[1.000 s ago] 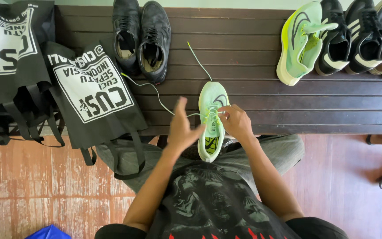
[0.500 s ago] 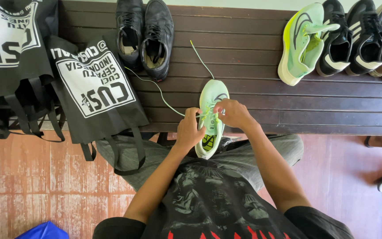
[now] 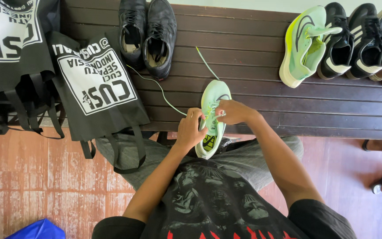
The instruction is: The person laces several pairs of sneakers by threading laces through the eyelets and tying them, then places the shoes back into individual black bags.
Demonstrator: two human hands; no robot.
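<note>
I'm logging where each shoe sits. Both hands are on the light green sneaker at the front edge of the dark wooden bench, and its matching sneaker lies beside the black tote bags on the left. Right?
Not quite. The head view shows the matching sneaker on the bench's right side, next to the black-and-white shoes, not beside the tote bags. The left hand and right hand are indeed on the light green sneaker.

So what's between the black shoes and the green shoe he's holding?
Bare dark bench slats, crossed only by a loose green lace, in the head view.

bench (image 3: 266, 48): dark slatted wood | sneaker (image 3: 213, 99): pale-green mesh (matt) | bags (image 3: 96, 95): black cloth | floor (image 3: 32, 177): worn reddish tile
</note>
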